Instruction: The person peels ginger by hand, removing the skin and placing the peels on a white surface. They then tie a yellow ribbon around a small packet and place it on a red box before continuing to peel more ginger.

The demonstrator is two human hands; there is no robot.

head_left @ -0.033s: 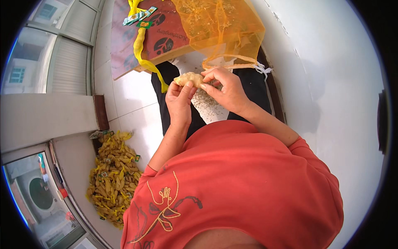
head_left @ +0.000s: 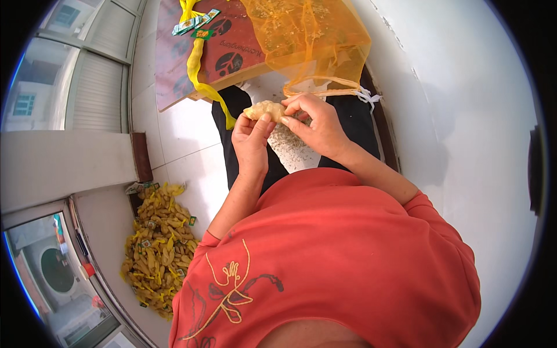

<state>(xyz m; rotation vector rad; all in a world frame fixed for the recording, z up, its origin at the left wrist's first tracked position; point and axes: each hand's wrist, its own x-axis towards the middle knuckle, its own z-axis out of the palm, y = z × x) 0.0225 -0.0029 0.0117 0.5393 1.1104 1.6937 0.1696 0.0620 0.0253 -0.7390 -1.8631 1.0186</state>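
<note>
Above my lap, both hands hold a small, lumpy, pale tan bundle [head_left: 265, 110] that looks like a stuffed net bag with a yellowish left tip. My left hand [head_left: 251, 141] grips it from below, thumb pressed against its near side. At its right end my right hand [head_left: 316, 124] is closed, thumb and fingers pinching the end. What exactly fills the bundle cannot be made out. Just beyond my left hand, a long yellow net sleeve [head_left: 196, 66] with a green label hangs over the table edge.
A red-brown board table [head_left: 246, 55] stands ahead, bearing an orange mesh bag [head_left: 313, 35] with a drawstring and small cards [head_left: 196, 22]. Pale bits lie scattered on a white cloth [head_left: 296, 152] over my lap. Left on the floor is a pile of similar tan bundles [head_left: 159, 249]. A white wall [head_left: 464, 116] rises right.
</note>
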